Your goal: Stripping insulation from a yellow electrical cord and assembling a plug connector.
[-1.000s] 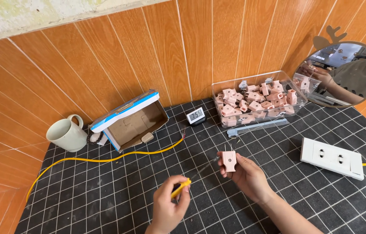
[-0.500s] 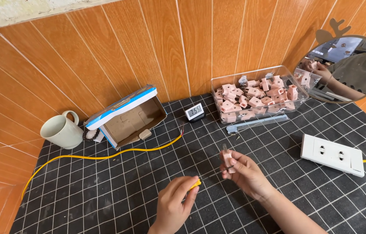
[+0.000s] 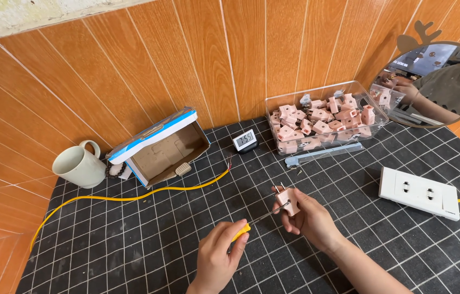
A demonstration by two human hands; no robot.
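Right hand (image 3: 312,220) grip closed on small pink plastic plug (image 3: 288,199); left hand (image 3: 218,260) grip closed on yellow-handled screwdriver (image 3: 257,220), tip touching plug, above black tiled table (image 3: 132,245).

Left hand (image 3: 216,261) fisted, thumb up; right hand (image 3: 311,218) curled, fingers pinching.

You face an orange wood-grain panelled wall (image 3: 230,60) rising behind a black square-tiled counter (image 3: 132,245), evenly daylit.

Pink plug (image 3: 288,200), yellow-handled screwdriver (image 3: 242,231), black gridded tabletop (image 3: 132,245), orange wall (image 3: 186,54).
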